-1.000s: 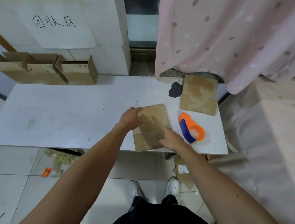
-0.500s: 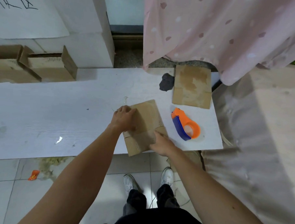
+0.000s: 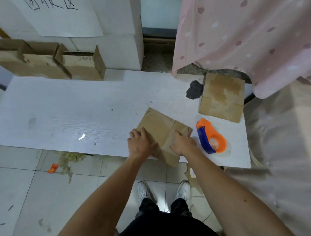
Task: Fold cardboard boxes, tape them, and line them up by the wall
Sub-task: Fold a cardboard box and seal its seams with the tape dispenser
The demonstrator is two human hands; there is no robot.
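Observation:
A flattened brown cardboard box lies askew on the white table, its near corner hanging over the front edge. My left hand grips its near left side, fingers curled over the top. The box's right part is held by my right hand, fingers over a crease. Just right of that hand, an orange and blue tape dispenser lies on the table. A second flat cardboard box rests at the table's far right corner. Folded open boxes stand in a row against the wall at the far left.
A pink spotted curtain hangs over the table's far right. White blocks with a handwritten paper sign back the row of boxes. A dark patch marks the tabletop. Debris and an orange scrap lie on the tiled floor.
The flat box has turned and slid toward the front edge. Both hands have shifted to its near end, from resting on top to gripping it.

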